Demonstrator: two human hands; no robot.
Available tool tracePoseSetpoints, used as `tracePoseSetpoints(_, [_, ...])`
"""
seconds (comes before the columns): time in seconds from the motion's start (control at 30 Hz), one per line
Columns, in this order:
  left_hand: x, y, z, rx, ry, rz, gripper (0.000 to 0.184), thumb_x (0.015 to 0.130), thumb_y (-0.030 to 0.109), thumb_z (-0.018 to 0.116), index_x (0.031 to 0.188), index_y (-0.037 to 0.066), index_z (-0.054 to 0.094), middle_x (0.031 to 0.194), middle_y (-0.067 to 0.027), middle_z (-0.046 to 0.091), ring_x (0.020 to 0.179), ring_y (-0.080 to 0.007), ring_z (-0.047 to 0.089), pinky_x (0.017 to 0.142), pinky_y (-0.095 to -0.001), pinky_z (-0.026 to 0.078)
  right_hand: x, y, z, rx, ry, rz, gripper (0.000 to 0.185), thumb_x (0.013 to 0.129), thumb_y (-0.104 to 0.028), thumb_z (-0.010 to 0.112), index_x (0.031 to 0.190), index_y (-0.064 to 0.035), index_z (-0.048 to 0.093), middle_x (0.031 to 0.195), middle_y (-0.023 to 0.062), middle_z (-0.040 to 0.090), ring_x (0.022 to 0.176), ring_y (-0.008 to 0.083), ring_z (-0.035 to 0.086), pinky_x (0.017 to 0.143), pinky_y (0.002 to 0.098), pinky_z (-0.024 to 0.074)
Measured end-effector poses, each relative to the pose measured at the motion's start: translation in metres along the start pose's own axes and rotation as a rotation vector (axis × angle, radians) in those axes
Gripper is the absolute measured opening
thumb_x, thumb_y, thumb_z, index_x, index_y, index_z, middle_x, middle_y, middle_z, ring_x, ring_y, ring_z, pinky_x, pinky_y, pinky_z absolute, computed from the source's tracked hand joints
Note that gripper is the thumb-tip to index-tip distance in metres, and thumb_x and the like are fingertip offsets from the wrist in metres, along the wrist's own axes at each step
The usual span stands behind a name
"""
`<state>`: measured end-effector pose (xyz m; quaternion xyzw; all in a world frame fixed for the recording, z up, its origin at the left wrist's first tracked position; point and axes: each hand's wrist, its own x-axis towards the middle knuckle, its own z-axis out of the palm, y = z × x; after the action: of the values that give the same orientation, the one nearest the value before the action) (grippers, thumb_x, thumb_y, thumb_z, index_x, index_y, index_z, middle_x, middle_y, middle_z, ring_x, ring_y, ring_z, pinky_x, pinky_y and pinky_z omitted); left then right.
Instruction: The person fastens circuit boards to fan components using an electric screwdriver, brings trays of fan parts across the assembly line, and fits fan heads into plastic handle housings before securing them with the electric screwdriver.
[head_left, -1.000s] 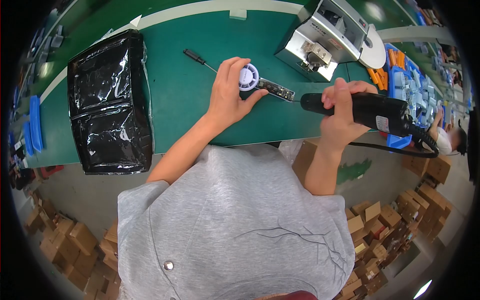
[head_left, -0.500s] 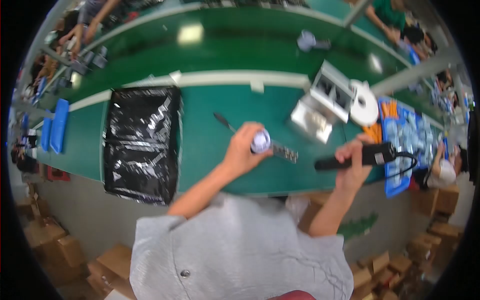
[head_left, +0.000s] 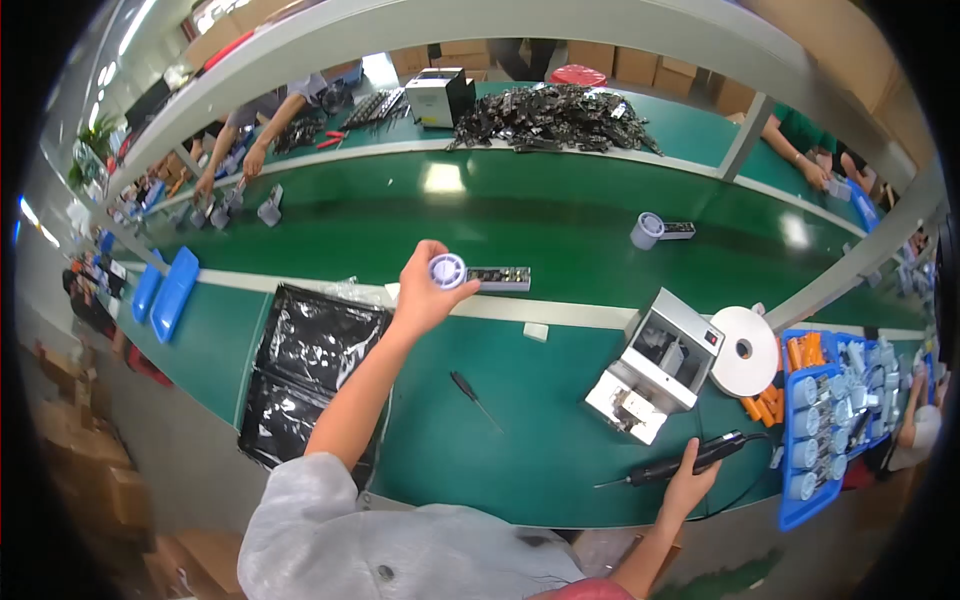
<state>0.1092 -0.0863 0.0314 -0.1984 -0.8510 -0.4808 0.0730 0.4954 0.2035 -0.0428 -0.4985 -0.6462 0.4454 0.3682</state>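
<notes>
My left hand (head_left: 428, 290) is stretched out over the green conveyor belt, its fingers closed around a round lavender fan unit (head_left: 447, 271). A narrow housing with a circuit board (head_left: 500, 279) extends to the right from that unit. Low on the right, my right hand (head_left: 690, 482) grips a black electric screwdriver (head_left: 672, 466), whose thin bit points left over the workbench. A small black-handled screwdriver (head_left: 474, 399) lies on the green mat between my hands.
A silver machine (head_left: 660, 365) stands beside a white reel (head_left: 745, 350). Blue trays (head_left: 790, 512) of light-blue parts are at right. A black plastic-wrapped package (head_left: 310, 350) lies left. Another fan unit (head_left: 648, 231) rests on the belt (head_left: 540, 210). Other people's hands work across it.
My left hand has carried the fan unit forward from the workbench to over the belt. My right hand has drawn the electric screwdriver away from the unit. The view has tilted up.
</notes>
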Motion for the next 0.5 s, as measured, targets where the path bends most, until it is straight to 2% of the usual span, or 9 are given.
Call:
tracePoseSetpoints(0.07, [0.05, -0.031, 0.027, 0.049, -0.028, 0.016, 0.064, 0.065, 0.027, 0.095, 0.107, 0.001, 0.055, 0.098, -0.0125, 0.065, 0.09, -0.0224, 0.065, 0.082, -0.0356, 0.054, 0.003, 0.008, 0.003, -0.009, -0.025, 0.023, 0.048, 0.097, -0.026, 0.071, 0.129, 0.0056, 0.054, 0.094, 0.0042, 0.062, 0.082, 0.0115, 0.056, 0.073, 0.0267, 0.0469])
tracePoseSetpoints(0.13, [0.095, -0.049, 0.054, 0.153, 0.074, 0.076, 0.069, 0.063, 0.033, 0.094, 0.109, -0.001, 0.056, 0.103, -0.0173, 0.068, 0.093, -0.0266, 0.067, 0.083, -0.0381, 0.055, 0.0, 0.003, 0.006, -0.006, -0.015, 0.055, 0.051, 0.098, -0.024, 0.071, 0.134, 0.0062, 0.052, 0.092, 0.003, 0.061, 0.079, 0.0082, 0.053, 0.069, 0.0243, 0.044])
tracePoseSetpoints(0.2, [0.135, -0.055, 0.077, 0.118, 0.105, 0.003, 0.07, 0.064, 0.033, 0.094, 0.11, -0.004, 0.056, 0.105, -0.021, 0.068, 0.097, -0.0314, 0.068, 0.087, -0.0398, 0.055, -0.003, 0.001, 0.009, -0.028, 0.045, 0.029, 0.055, 0.097, -0.023, 0.071, 0.139, 0.0061, 0.05, 0.093, 0.003, 0.06, 0.078, 0.0088, 0.052, 0.068, 0.0247, 0.0432])
tracePoseSetpoints(0.23, [0.154, -0.059, 0.093, 0.16, 0.154, 0.052, 0.07, 0.064, 0.034, 0.094, 0.109, -0.003, 0.057, 0.104, -0.0207, 0.068, 0.097, -0.0315, 0.068, 0.087, -0.04, 0.055, -0.003, 0.008, 0.011, -0.025, 0.079, -0.013, 0.058, 0.097, -0.022, 0.071, 0.142, 0.0059, 0.048, 0.095, 0.0035, 0.06, 0.079, 0.0095, 0.052, 0.067, 0.0246, 0.0428])
tracePoseSetpoints(0.3, [0.176, -0.065, 0.122, 0.221, 0.221, 0.088, 0.067, 0.065, 0.036, 0.093, 0.109, -0.001, 0.057, 0.104, -0.0197, 0.069, 0.097, -0.0312, 0.069, 0.088, -0.0402, 0.055, -0.003, 0.006, 0.014, -0.066, 0.125, -0.067, 0.052, 0.098, -0.026, 0.07, 0.135, 0.0056, 0.053, 0.095, 0.0031, 0.06, 0.077, 0.0097, 0.051, 0.067, 0.025, 0.0424])
tracePoseSetpoints(0.33, [0.185, -0.065, 0.132, 0.21, 0.224, 0.082, 0.067, 0.065, 0.036, 0.093, 0.109, -0.001, 0.057, 0.104, -0.0197, 0.069, 0.097, -0.0312, 0.069, 0.088, -0.0402, 0.055, -0.004, 0.004, 0.015, -0.077, 0.128, -0.046, 0.057, 0.097, -0.027, 0.071, 0.14, 0.0056, 0.051, 0.096, 0.0029, 0.06, 0.078, 0.0105, 0.051, 0.069, 0.0251, 0.0431])
tracePoseSetpoints(0.4, [0.186, -0.062, 0.143, 0.175, 0.002, -0.085, 0.064, 0.068, 0.035, 0.092, 0.11, 0.001, 0.058, 0.108, -0.0187, 0.07, 0.1, -0.0311, 0.069, 0.092, -0.0397, 0.054, -0.005, 0.0, 0.014, -0.073, 0.118, -0.022, 0.057, 0.097, -0.027, 0.071, 0.14, 0.0055, 0.051, 0.097, 0.0032, 0.06, 0.079, 0.0106, 0.052, 0.07, 0.025, 0.0434])
tracePoseSetpoints(0.43, [0.184, -0.061, 0.147, 0.168, -0.021, -0.126, 0.065, 0.07, 0.035, 0.091, 0.117, 0.002, 0.06, 0.112, -0.0178, 0.07, 0.104, -0.0312, 0.069, 0.095, -0.0389, 0.054, -0.006, -0.001, 0.015, -0.055, 0.109, 0.005, 0.057, 0.097, -0.026, 0.071, 0.14, 0.0054, 0.051, 0.097, 0.0034, 0.061, 0.08, 0.0106, 0.052, 0.07, 0.0248, 0.0438])
tracePoseSetpoints(0.5, [0.179, -0.063, 0.142, 0.176, -0.091, -0.094, 0.071, 0.072, 0.034, 0.088, 0.127, 0.001, 0.059, 0.119, -0.0183, 0.069, 0.11, -0.032, 0.068, 0.097, -0.0391, 0.053, -0.007, 0.001, 0.014, -0.085, 0.11, -0.004, 0.057, 0.098, -0.026, 0.071, 0.14, 0.0051, 0.051, 0.098, 0.0038, 0.061, 0.081, 0.0106, 0.053, 0.071, 0.0245, 0.0442])
